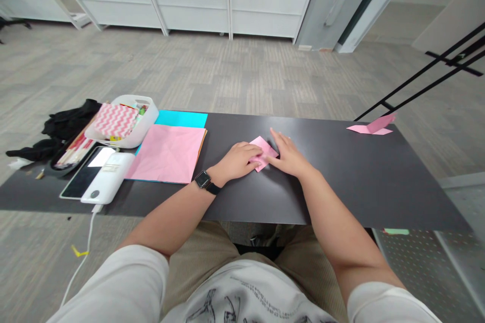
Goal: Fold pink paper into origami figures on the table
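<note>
A small square of folded pink origami paper (264,150) lies on the dark tabletop in front of me, one corner pointing towards me. My left hand (240,161) holds it down from the left, fingers together and bent over it, thumb close to the near corner. Part of the paper is hidden under those fingers. On the other side, my right hand (288,155) is open, its fingers stretched away from me and its thumb at the paper's right corner. A black watch (203,179) is on my left wrist.
Left on the table (356,176) are stacked pink sheets (166,154), blue paper (184,118), a white basket (149,111), a white power bank (109,179) with a cable, a phone-like device (81,176) and black cloth (70,120). A folded pink paper bird (373,126) stands far right.
</note>
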Motion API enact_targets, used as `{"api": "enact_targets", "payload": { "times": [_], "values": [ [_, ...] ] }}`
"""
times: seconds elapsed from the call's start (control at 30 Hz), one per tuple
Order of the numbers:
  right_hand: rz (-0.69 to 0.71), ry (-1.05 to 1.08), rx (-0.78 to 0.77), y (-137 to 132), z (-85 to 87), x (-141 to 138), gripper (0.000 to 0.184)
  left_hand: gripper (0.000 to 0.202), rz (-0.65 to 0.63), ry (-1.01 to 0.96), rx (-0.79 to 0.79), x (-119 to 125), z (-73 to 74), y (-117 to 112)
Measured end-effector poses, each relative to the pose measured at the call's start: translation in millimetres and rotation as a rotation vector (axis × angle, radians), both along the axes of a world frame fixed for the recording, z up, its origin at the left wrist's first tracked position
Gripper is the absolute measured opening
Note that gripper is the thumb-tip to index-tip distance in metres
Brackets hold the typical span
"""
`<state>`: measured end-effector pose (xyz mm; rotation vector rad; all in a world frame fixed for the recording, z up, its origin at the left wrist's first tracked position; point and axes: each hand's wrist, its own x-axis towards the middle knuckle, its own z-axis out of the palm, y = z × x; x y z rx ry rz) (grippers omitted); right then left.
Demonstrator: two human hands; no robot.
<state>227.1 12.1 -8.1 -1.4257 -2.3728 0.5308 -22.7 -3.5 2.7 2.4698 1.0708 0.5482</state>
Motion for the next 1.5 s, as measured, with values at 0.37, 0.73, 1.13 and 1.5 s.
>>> {"api": "enact_targets", "payload": {
  "times": [0.37, 0.73, 1.13, 1.5],
  "values": [
    [-0.153, -0.162, 0.001, 9.8, -17.4, -11.0, 0.107, 0.042, 0.050, 0.045, 0.007, 3.4, -5.3, -0.3],
    [-0.283, -0.099, 0.009, 28.3, -25.2, 1.6, 0.093, 0.051, 0.034, 0.045, 0.005, 4.6, -4.2, -0.3],
    [-0.393, -0.038, 0.122, 34.1, -29.8, -5.5, 0.068, 0.042, 0.018, 0.111, 0.026, 3.6, -7.4, -0.9],
    [-0.311, -0.045, 0.066, 29.7, -28.3, 1.3, 0.077, 0.045, 0.020, 0.218, 0.135, 10.1, -2.5, -12.6]
  ]
}}
